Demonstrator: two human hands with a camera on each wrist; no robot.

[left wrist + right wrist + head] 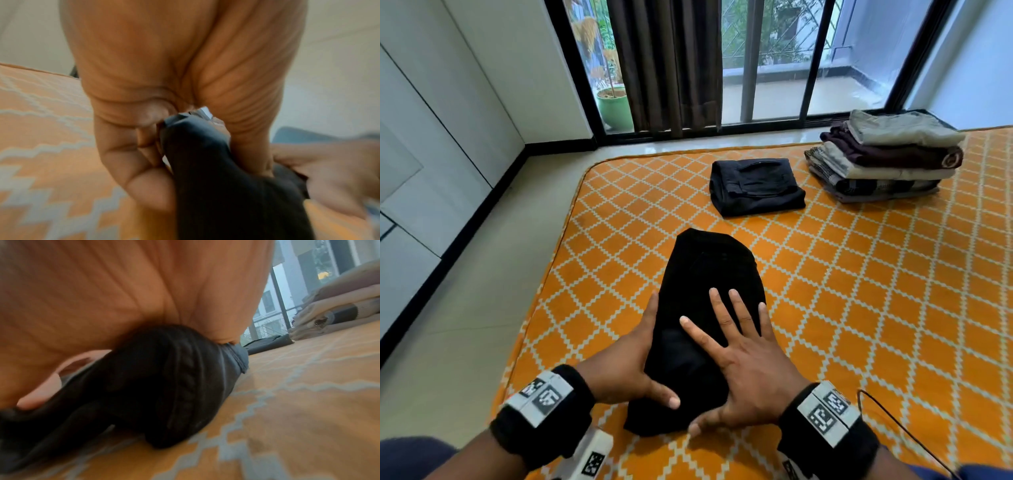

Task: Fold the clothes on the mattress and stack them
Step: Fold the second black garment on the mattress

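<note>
Hands meet the black garment (709,274): right hand (750,370) flat; wrist view reveals left hand (164,73) gripping.

No words or numbers can be read anywhere. Black-and-white square code markers (550,398) sit on the left wristband (571,416) and right wristband (822,442). A round emblem (952,160) on a dark garment (876,154) in the far-right stack (866,186) is illegible.

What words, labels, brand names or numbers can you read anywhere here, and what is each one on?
No readable text anywhere.
Square black-and-white code markers on the left wristband and right wristband: patterns only, no letters.
Round emblem on the dark maroon garment in the folded stack: too small to read.
Black garment being folded: no label shows.
Wrist views: blurred, nothing written shows.
</note>
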